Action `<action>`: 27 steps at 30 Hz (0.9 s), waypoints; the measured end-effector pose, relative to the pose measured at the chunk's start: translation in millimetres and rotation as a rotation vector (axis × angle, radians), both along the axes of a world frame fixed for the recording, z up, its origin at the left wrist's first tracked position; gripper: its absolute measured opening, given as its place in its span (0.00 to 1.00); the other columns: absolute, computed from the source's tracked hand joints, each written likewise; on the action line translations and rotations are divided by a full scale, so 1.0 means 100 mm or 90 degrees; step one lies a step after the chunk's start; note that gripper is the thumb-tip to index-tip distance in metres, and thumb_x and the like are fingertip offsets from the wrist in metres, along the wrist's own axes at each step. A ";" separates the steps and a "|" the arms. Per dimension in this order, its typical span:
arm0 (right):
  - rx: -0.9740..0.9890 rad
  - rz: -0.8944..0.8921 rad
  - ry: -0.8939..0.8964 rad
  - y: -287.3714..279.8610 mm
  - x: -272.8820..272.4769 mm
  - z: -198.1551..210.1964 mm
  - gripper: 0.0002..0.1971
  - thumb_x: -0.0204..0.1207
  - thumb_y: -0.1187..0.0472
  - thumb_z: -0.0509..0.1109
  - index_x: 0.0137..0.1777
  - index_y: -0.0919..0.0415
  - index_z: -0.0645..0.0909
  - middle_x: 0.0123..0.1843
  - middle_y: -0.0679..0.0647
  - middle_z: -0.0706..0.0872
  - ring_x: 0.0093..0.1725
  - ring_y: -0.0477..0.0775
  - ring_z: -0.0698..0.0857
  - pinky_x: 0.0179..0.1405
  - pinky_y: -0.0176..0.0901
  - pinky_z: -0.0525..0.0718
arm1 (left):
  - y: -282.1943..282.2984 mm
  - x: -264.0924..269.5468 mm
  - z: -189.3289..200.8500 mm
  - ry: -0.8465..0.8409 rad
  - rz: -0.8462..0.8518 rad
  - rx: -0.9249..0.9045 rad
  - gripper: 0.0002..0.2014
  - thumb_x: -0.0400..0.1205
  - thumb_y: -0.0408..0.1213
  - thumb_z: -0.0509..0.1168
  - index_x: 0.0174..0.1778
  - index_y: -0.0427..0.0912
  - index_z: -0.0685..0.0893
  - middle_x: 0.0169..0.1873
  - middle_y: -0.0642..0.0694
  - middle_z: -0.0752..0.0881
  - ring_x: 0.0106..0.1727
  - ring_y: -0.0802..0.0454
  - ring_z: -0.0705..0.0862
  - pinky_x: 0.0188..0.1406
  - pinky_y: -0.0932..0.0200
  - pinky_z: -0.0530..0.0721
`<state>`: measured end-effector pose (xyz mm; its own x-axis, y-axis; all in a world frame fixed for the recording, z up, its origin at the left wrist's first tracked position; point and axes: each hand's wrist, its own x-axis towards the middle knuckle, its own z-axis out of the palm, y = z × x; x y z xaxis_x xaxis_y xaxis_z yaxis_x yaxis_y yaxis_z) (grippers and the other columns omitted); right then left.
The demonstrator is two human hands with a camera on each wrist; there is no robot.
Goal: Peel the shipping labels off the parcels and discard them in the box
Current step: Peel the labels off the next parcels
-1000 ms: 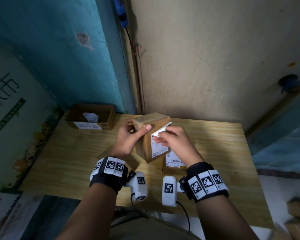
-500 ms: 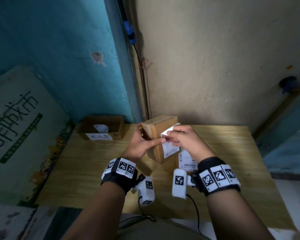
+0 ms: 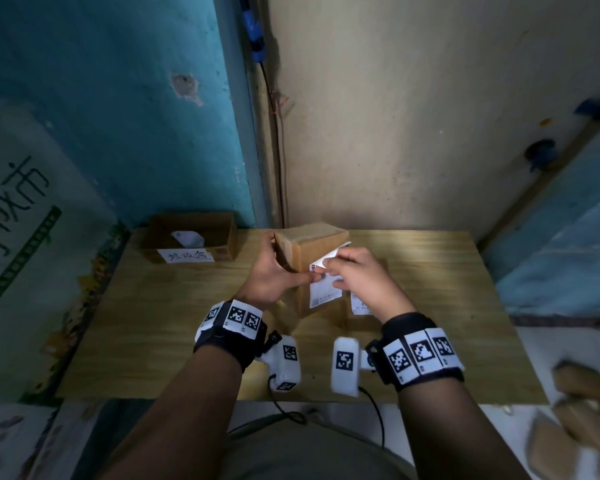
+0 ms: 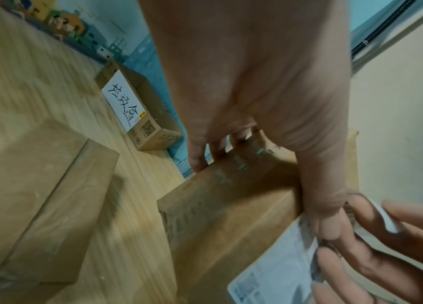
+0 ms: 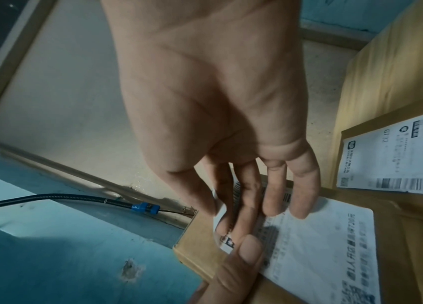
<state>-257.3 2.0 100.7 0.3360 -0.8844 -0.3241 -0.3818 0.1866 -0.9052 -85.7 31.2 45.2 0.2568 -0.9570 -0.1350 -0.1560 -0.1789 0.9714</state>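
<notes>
Head view, left hand point(image 3: 274, 282): palm wraps the near edge of the raised parcel point(image 3: 312, 251), fingers behind it, thumb pressed on the front face; grip holding the parcel.
Head view, right hand point(image 3: 357, 275): fingers curled over the top of the shipping label point(image 3: 324, 289), pinching its lifted upper corner; lower part lies flat on the parcel.
Head view, count: one raised parcel above the table point(image 3: 187, 317); one open discard box point(image 3: 191, 237) at the far left corner with one white paper inside and one handwritten tag; a second labelled parcel point(image 3: 361, 306) mostly hidden behind the right hand.
Left wrist view: left thumb point(image 4: 322, 216) lies along the parcel's edge onto the label point(image 4: 270, 277); right fingertips point(image 4: 361, 257) meet it; one further plain parcel point(image 4: 36, 195) flat on the table; discard box point(image 4: 150, 115) beyond.
Right wrist view: right fingers point(image 5: 270, 195) spread on the label point(image 5: 322, 246), its near corner curled up; print blurred, unreadable; the second label point(image 5: 400, 156) cut off at the frame edge.
</notes>
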 end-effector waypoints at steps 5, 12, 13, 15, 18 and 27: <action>-0.003 -0.004 0.005 0.08 0.10 0.01 0.10 0.84 0.65 0.68 0.40 0.61 0.85 0.48 0.60 0.88 0.53 0.54 0.86 0.62 0.51 0.86 | 0.07 0.09 0.03 0.023 -0.031 -0.002 0.59 0.60 0.29 0.87 0.82 0.46 0.56 0.65 0.54 0.77 0.67 0.56 0.78 0.72 0.54 0.78; -0.013 -0.014 0.006 0.19 0.30 -0.04 0.09 0.85 0.64 0.66 0.51 0.69 0.86 0.53 0.59 0.92 0.55 0.50 0.89 0.59 0.48 0.86 | 0.20 0.26 0.03 0.032 -0.044 -0.026 0.63 0.63 0.31 0.86 0.85 0.48 0.48 0.68 0.56 0.74 0.75 0.52 0.74 0.78 0.44 0.74; -0.014 -0.018 0.001 0.22 0.33 -0.06 0.09 0.85 0.64 0.67 0.52 0.68 0.87 0.51 0.57 0.92 0.54 0.48 0.89 0.58 0.47 0.86 | 0.23 0.28 0.02 0.033 -0.028 -0.047 0.63 0.63 0.31 0.86 0.85 0.49 0.48 0.68 0.56 0.74 0.74 0.54 0.74 0.78 0.46 0.74; -0.017 -0.031 -0.014 0.29 0.40 -0.11 0.09 0.85 0.64 0.67 0.51 0.65 0.88 0.48 0.53 0.92 0.51 0.46 0.89 0.56 0.46 0.85 | 0.28 0.35 0.00 0.038 -0.001 -0.100 0.62 0.63 0.33 0.86 0.84 0.52 0.49 0.69 0.56 0.73 0.73 0.56 0.76 0.77 0.50 0.75; -0.017 -0.050 -0.047 0.40 0.52 -0.22 0.08 0.86 0.64 0.66 0.55 0.61 0.87 0.46 0.52 0.92 0.49 0.46 0.89 0.49 0.43 0.85 | 0.34 0.48 -0.02 0.039 0.016 -0.145 0.60 0.60 0.35 0.86 0.82 0.52 0.54 0.71 0.52 0.73 0.72 0.60 0.77 0.73 0.56 0.77; -0.033 -0.076 -0.050 0.67 0.70 -0.28 0.07 0.86 0.63 0.66 0.53 0.55 0.87 0.46 0.53 0.93 0.49 0.51 0.91 0.52 0.43 0.87 | 0.49 0.71 -0.05 0.058 -0.045 -0.111 0.44 0.66 0.22 0.81 0.75 0.48 0.69 0.63 0.60 0.78 0.56 0.76 0.81 0.56 0.71 0.82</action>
<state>-187.7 69.5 72.8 0.2504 -0.9343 -0.2537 -0.2871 0.1786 -0.9411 -15.2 80.0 40.1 0.1827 -0.9831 0.0142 -0.0720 0.0010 0.9974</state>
